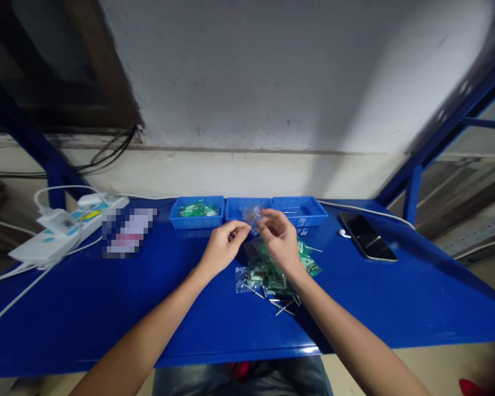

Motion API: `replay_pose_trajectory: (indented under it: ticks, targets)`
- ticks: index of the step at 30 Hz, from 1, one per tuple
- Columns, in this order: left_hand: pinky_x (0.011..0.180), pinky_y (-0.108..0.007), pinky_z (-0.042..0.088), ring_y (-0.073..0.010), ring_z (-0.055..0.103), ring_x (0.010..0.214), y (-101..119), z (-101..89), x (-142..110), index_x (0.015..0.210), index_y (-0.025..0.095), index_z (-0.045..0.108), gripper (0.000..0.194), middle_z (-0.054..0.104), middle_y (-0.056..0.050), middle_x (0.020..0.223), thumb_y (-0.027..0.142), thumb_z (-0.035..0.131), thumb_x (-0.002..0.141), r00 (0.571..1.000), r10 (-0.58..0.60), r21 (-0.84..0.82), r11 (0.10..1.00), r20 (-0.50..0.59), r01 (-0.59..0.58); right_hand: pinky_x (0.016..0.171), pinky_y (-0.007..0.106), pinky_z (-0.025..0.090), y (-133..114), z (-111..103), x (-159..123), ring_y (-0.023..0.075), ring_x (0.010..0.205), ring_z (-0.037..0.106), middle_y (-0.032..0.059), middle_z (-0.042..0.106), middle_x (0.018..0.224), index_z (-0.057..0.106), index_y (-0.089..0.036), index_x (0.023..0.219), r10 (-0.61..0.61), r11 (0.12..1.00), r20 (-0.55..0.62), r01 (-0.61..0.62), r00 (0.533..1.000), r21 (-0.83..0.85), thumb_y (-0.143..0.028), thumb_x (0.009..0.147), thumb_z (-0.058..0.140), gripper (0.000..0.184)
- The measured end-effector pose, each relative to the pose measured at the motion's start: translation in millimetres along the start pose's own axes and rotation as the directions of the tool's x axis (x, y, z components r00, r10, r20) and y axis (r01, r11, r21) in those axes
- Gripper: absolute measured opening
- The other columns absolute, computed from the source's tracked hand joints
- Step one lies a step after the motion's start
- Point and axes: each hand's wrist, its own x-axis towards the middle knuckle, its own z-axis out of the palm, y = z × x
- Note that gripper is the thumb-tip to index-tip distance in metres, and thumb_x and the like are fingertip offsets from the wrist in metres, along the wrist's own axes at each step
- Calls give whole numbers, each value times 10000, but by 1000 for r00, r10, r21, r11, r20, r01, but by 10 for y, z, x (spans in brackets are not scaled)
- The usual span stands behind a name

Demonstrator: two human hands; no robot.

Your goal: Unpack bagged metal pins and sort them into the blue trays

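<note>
A small clear plastic bag is held up between my two hands, just before the middle blue bin. My left hand pinches its edge with thumb and forefinger. On the other side, my right hand has its fingers closed on the bag, above a loose pile. That pile holds green and clear packets of small parts, partly hidden by my right hand and forearm. Several thin metal pins lie loose at its near edge. What is inside the held bag is too small to make out.
The left blue bin holds green packets; a few thin pins lie in the right blue bin. A black phone and a white earbud lie right. A white power strip with cables stands left, near a blurred-out item.
</note>
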Motion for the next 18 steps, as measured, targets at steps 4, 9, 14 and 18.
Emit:
replay_pose_trajectory:
  ticks: [4,9,14,18]
  targets:
    - [520,-218,410,-116,556,600,-56,-1,46,791,142,607,386,615,-36,712,470,418,869,969,-232,-287,925,89,248,789,347,474,-6,5,-54,186,847,576,44,599,867,576,-212,756,-214,932,116,238,970,-272,-140,769,463,136]
    - [591,-232,446,-129,582,673,-124,6,55,907,175,596,194,636,-22,789,336,550,809,988,-111,-188,978,-110,88,915,409,426,53,28,-51,233,1060,499,93,490,1067,612,-211,827,-226,863,140,265,964,-431,-129,743,494,166]
    - [663,-248,472,-151,616,800,-130,5,24,895,201,632,143,666,-32,907,287,531,840,979,116,66,992,-166,-106,709,336,490,117,19,21,199,886,574,77,574,969,498,-206,1072,-49,956,160,93,986,-279,-249,784,539,294]
    - [689,-259,487,-150,629,790,-151,-8,24,973,212,615,192,678,-29,922,316,499,861,993,69,62,996,-100,-63,662,305,457,18,-33,42,174,789,559,44,596,859,551,-210,885,-178,902,229,252,957,-350,-232,814,508,86]
